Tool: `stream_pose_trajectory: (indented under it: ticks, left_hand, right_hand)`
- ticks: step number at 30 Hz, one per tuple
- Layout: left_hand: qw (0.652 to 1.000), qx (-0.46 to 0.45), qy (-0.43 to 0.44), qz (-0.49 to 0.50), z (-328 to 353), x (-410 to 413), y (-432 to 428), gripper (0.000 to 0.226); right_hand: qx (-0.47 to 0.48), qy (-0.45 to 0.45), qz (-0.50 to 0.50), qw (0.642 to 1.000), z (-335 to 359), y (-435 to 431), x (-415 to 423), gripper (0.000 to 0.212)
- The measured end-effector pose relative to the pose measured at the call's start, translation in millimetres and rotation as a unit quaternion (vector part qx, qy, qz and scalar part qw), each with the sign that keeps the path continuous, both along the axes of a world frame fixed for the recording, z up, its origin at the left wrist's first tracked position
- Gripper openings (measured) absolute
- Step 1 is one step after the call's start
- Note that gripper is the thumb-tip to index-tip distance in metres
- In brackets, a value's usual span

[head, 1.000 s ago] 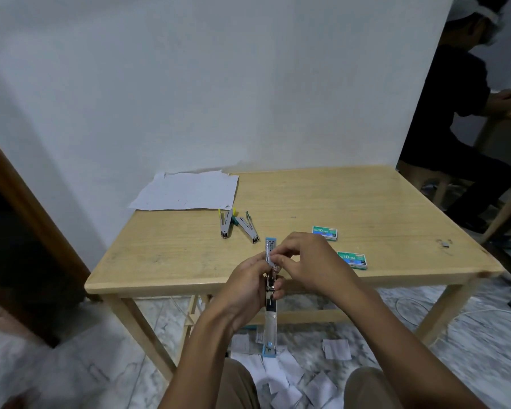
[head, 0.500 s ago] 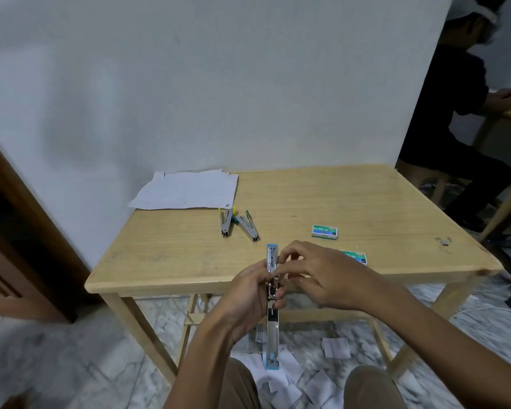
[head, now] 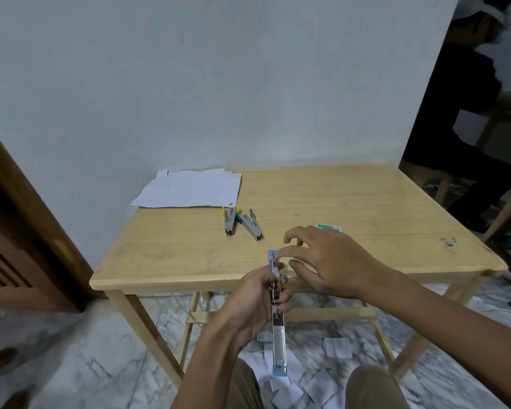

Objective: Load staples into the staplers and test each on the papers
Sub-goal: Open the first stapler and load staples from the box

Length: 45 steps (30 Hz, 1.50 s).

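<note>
3 staplers (1 in left hand), 1 staple box.

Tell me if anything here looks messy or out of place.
Yes. Cut paper scraps litter the floor under the table, and a few loose metal bits, probably staples, lie alone near its right edge.
</note>
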<state>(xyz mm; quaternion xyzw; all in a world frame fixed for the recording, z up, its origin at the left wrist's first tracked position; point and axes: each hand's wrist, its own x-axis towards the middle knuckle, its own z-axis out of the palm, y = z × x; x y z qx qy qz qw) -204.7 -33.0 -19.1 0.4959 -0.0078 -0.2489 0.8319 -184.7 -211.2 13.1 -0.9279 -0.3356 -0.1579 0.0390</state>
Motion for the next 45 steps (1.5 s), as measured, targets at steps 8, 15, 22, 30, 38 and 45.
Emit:
stream_pose_trajectory:
  ticks: [8,15,22,30,38,45]
  left_hand:
    - [0.999,0.000,-0.016,-0.030,0.8,-5.7,4.6,0.021]
    - [1.000,-0.002,0.006,-0.017,0.5,-4.5,1.9,0.017]
    - [1.000,-0.007,-0.005,0.004,-0.3,-3.0,-0.5,0.018]
    - [0.999,0.022,-0.037,0.011,6.3,-8.5,-2.5,0.026]
    - [0.998,0.027,-0.044,0.046,4.0,-4.6,-4.5,0.029]
    - [0.995,0.027,-0.042,0.083,6.7,-5.0,-3.9,0.028]
  right_hand:
    - [-0.005,0.140,0.080,0.987,-3.1,-3.4,-0.4,0.037]
    - [-0.028,0.050,0.073,0.996,7.4,-2.5,4.3,0.032]
    - [0.164,0.139,0.010,0.976,-9.6,5.2,-6.5,0.035]
    - [0.392,0.139,0.025,0.909,-32.4,18.6,-27.5,0.007]
    - [0.392,0.035,-0.054,0.918,-42.3,30.2,-17.2,0.017]
    - [0.337,-0.037,-0.068,0.938,-43.9,37.9,-19.3,0.026]
